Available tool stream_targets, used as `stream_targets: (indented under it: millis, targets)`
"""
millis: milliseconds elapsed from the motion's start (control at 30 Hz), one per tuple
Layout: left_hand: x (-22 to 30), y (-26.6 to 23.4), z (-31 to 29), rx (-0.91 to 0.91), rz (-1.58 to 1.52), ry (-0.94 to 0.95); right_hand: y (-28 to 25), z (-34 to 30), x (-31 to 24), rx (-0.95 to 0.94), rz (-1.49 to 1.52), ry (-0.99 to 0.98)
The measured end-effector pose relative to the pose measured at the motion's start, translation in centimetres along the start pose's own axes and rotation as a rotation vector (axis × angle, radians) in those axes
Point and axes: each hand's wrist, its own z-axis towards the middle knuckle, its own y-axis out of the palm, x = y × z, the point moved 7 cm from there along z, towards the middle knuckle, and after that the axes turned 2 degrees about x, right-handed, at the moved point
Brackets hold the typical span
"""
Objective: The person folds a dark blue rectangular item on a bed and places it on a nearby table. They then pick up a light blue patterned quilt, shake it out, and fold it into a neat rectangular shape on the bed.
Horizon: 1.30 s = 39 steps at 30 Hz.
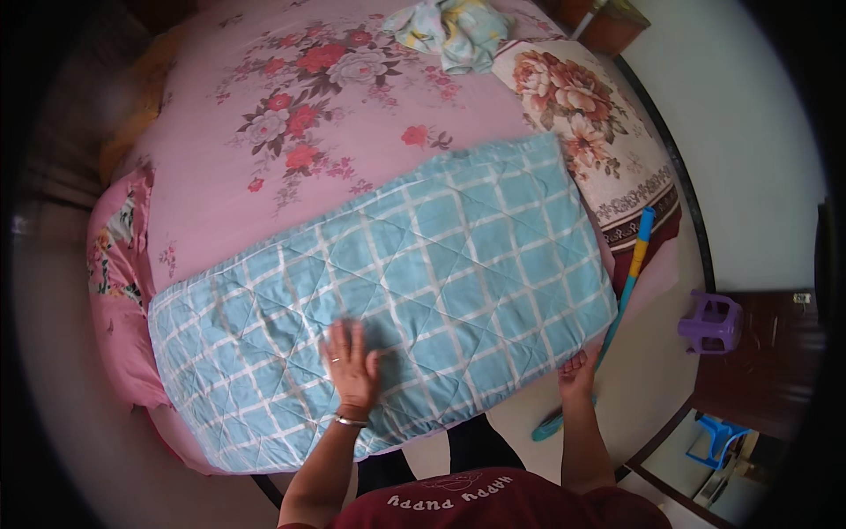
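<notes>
Pressing our left hand [351,363] flat, fingers spread, on the folded light-blue quilted blanket with its white check [388,291], we hold the near part of it down on the bed. Our right hand [577,372] curls over the blanket's near right corner, fingers tucked under the edge so we cannot tell how firmly they pinch it.

The blanket lies across the near end of the pink floral bedsheet [291,132], and its near edge seems to overhang the mattress just by our wrists. That is the weak spot, in our judgement: if the right hand tugs while the left lifts off, the slick quilted fold could slide toward us and drop to the floor, or the layers could shear apart and lose their square shape. Pressing in one place only may also leave the wrinkles showing just left of our left hand.

Beyond our right hand a cream pillow with large brown-pink roses [586,132] touches the blanket's far corner and would block any push that way. Farther ahead lies a crumpled pale green and yellow cloth [449,31]. Just right of our right hand a blue-and-yellow long-handled stick [630,273] leans by the bed, where an elbow could knock it; well beyond it stands a small purple plastic stool [710,323].
</notes>
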Motion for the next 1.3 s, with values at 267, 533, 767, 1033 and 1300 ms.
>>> stream_targets:
  millis: [267,533,767,1033,1300]
  targets:
    - [5.0,4.9,0.4,-0.203,0.063,0.178,4.6,-3.2,-1.6,-0.51,0.03,0.137]
    - [4.9,4.4,2.7,0.0,-0.72,-0.113,11.8,-16.8,-7.1,-0.755,0.023,-0.103]
    - [4.5,1.2,4.7,-0.325,-1.759,-0.525,18.3,-32.4,-1.0,-1.15,-0.202,-0.303]
    - [-7.3,-12.1,5.0,-0.04,-2.223,-0.268,22.5,-48.7,13.0,-1.894,-0.682,-1.322]
    - [-24.4,-21.3,-3.5,0.429,-2.356,-0.211,24.6,-58.7,27.6,-2.088,-0.677,-0.884]
